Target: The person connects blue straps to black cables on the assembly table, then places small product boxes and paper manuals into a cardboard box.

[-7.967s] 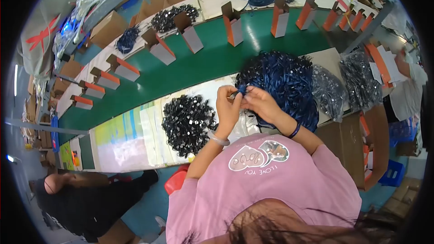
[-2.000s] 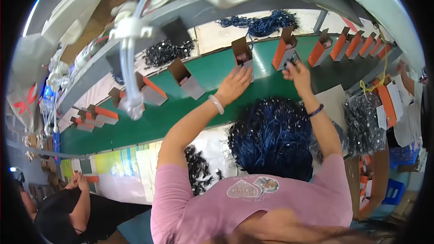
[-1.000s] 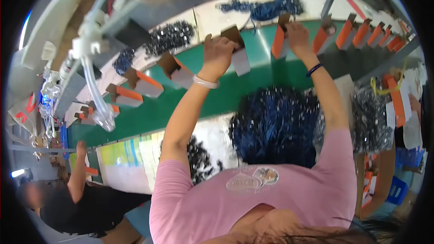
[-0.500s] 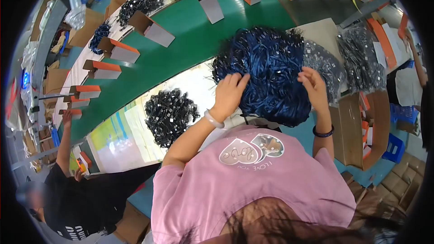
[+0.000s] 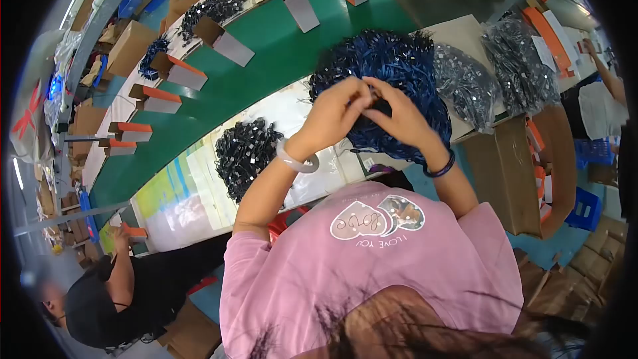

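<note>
A big heap of dark blue straps (image 5: 399,60) with small shiny end pieces lies in front of me on the white worktop. Over its near side, my left hand (image 5: 335,112) and my right hand (image 5: 401,116) meet with bent fingers pinched together. A small dark piece shows between the fingertips, too hidden to name. To the left of my left wrist sits a smaller pile of black strap-like pieces (image 5: 246,158) with glossy ends.
Beyond the worktop runs a green conveyor (image 5: 266,70) carrying open orange-and-white boxes (image 5: 302,10). Clear bags of dark pieces (image 5: 465,86) lie at right, above a large carton (image 5: 498,173). A co-worker in black (image 5: 119,292) sits at left, handling a box.
My hands have come off the sides of the blue heap and moved together above it, fingers closing around a small dark piece. The co-worker at left has drawn a hand back with a box.
</note>
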The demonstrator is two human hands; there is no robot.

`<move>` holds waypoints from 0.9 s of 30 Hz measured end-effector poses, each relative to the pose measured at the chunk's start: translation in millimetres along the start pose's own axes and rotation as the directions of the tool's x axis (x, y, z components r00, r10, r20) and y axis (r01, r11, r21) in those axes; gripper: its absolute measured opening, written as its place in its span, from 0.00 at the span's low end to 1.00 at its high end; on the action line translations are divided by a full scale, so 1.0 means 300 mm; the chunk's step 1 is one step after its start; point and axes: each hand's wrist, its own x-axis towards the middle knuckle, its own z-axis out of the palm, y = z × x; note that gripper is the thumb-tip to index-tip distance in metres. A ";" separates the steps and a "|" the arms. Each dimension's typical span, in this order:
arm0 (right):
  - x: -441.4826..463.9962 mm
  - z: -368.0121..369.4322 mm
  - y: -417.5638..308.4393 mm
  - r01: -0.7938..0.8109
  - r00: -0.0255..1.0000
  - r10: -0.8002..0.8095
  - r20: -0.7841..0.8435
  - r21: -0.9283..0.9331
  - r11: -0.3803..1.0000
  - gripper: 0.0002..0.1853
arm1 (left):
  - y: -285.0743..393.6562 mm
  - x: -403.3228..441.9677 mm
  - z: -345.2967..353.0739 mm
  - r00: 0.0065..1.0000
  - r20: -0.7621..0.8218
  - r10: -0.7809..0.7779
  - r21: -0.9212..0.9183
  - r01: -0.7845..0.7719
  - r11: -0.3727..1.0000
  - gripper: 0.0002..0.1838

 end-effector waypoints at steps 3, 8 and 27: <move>0.082 -0.135 -0.121 -0.199 0.971 0.167 0.171 0.193 0.961 0.20 | 0.040 -0.028 -0.081 0.976 -0.218 -0.023 -0.115 -0.002 0.993 0.04; 0.162 -0.130 -0.335 0.101 0.945 -0.204 0.256 0.365 0.926 0.17 | 0.053 -0.036 -0.050 0.987 0.158 -0.036 -0.564 0.120 0.817 0.21; -0.002 0.204 -0.126 -0.661 0.648 0.095 0.756 0.496 0.563 0.12 | 0.080 -0.215 -0.146 0.989 -0.149 0.016 0.193 0.013 0.981 0.08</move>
